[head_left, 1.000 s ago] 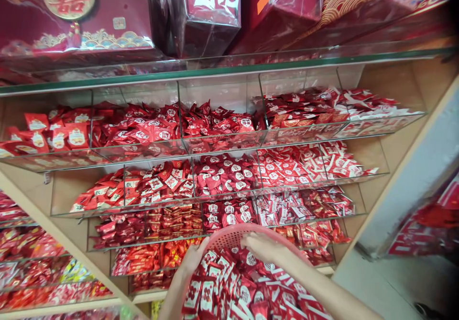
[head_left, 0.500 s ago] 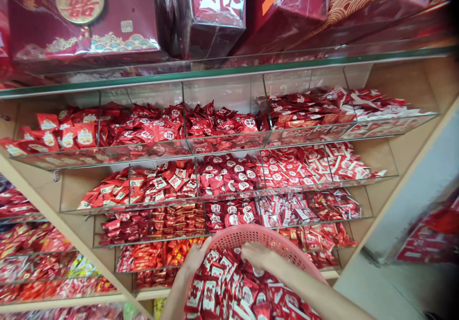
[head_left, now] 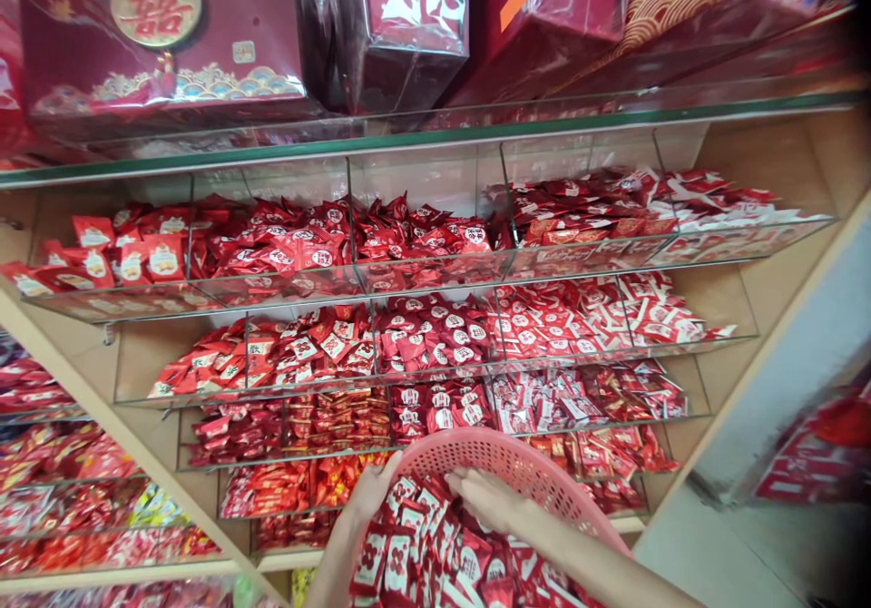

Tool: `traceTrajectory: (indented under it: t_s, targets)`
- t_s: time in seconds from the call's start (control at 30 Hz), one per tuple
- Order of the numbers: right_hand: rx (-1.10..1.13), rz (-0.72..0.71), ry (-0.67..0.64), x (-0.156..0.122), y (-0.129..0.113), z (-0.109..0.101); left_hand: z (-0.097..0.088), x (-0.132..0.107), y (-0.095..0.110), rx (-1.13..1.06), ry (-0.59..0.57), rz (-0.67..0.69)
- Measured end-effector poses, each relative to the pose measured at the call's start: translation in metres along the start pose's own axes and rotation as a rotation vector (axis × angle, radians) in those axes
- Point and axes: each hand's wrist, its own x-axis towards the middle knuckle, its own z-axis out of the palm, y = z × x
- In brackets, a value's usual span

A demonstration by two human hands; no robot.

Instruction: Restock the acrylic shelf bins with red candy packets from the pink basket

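A pink plastic basket [head_left: 544,476] with a perforated wall is at the lower middle, heaped with small red-and-white wrapped packets [head_left: 425,544]. My left hand [head_left: 373,488] is closed on the basket's left rim, its thumb along the edge. Inside the basket, my right hand [head_left: 480,495] lies over the packets near the far wall. Its fingers point left and look loosely stretched, with no packet visible in them; the undersides of the fingers are hidden.
Beyond the basket rise tiered shelves with glass dividers [head_left: 350,200], filled with red packets [head_left: 435,331]. Large boxed sets [head_left: 163,54] stand on the glass top shelf. More packets fill shelves [head_left: 68,463] at left. A pale floor [head_left: 714,544] shows at right.
My right hand has shifted slightly left over the packets, and its fingers have straightened from a more curled pose. My left hand stays on the basket rim.
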Motion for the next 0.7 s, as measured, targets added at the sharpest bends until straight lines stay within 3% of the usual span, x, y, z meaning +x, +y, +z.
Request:
traceTrajectory:
  t_s: [0.2, 0.33, 0.5, 0.6, 0.7]
  targets:
    - [0.001, 0.102, 0.026, -0.016, 0.007, -0.008, 0.0, 0.0, -0.001, -0.005, -0.004, -0.002]
    - [-0.053, 0.2, -0.034, -0.016, 0.01, 0.009, 0.0, 0.002, -0.002, 0.011, 0.0, -0.004]
    - [-0.06, 0.146, -0.02, -0.01, 0.009, 0.03, -0.001, 0.003, -0.004, 0.029, 0.005, -0.006]
    - [-0.03, 0.169, -0.009, -0.01, 0.01, 0.022, 0.0, 0.002, -0.003, 0.029, 0.001, -0.017]
    - [-0.013, 0.314, 0.08, -0.013, 0.014, 0.005, 0.001, 0.001, -0.001, 0.034, 0.019, -0.008]
